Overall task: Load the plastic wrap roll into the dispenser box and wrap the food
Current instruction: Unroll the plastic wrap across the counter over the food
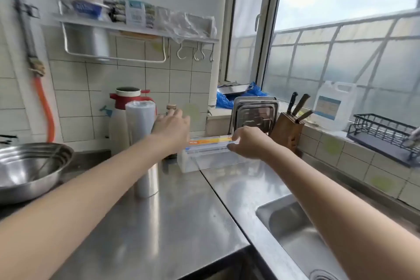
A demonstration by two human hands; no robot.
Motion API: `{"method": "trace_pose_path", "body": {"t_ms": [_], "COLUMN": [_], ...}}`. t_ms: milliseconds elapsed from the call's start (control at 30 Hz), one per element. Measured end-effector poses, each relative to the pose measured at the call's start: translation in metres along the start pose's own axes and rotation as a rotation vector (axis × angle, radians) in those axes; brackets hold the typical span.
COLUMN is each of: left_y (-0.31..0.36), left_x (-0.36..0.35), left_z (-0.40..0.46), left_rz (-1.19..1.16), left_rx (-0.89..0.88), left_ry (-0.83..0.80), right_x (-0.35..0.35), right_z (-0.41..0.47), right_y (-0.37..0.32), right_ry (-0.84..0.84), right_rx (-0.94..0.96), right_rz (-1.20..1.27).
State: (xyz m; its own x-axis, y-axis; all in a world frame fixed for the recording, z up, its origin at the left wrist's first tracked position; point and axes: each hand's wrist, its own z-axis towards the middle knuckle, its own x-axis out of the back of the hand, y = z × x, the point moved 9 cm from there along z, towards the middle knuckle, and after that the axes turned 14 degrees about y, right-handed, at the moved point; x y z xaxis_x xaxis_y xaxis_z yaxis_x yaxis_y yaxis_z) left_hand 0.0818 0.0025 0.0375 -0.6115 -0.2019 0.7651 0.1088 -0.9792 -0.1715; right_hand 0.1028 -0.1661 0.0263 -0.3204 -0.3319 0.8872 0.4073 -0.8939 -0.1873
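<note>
Plastic wrap roll (142, 143) stood upright on steel surface (181, 211), centre-left of frame, partly hidden behind left forearm. Dispenser box (209, 154) laid against back wall at frame centre, lid pinched by curled fingers (234, 137) of right hand (250, 143). Left hand (172, 127) stretched above box's left end, fingers relaxed, nothing held. Steel bowl (29, 166) seen at left edge, sink (295, 234) at lower right.

Plastic wrap roll (142, 143) stands upright on the counter (172, 223), with the thermos (122, 116) behind it and the dispenser box (209, 154) to its right against the back wall. Bowl (29, 166) sits far left, sink (302, 241) front right. Trays (254, 113) and knife block (288, 129) stand behind the box.
</note>
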Motion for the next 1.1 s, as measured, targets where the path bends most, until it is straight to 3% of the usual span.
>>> {"method": "trace_pose_path", "body": {"t_ms": [333, 433, 800, 967, 1100], "left_y": [-0.101, -0.102, -0.045, -0.025, -0.014], "left_x": [-0.018, -0.015, 0.010, 0.018, 0.034], "left_z": [0.018, 0.017, -0.024, -0.049, -0.065], "left_rz": [0.059, -0.006, -0.045, -0.107, -0.215], "left_rx": [0.264, 0.286, 0.054, 0.025, 0.048], "left_ry": [-0.120, -0.020, 0.162, 0.131, 0.217], "right_x": [-0.016, -0.023, -0.053, -0.043, -0.037], "right_z": [0.011, 0.009, -0.027, -0.047, -0.059], "right_y": [-0.026, -0.031, -0.066, -0.070, -0.063], "right_ry": [-0.062, -0.090, -0.246, -0.265, -0.255], "right_rx": [0.028, 0.042, 0.148, 0.188, 0.176], "right_rz": [0.098, 0.129, 0.187, 0.159, 0.156]}}
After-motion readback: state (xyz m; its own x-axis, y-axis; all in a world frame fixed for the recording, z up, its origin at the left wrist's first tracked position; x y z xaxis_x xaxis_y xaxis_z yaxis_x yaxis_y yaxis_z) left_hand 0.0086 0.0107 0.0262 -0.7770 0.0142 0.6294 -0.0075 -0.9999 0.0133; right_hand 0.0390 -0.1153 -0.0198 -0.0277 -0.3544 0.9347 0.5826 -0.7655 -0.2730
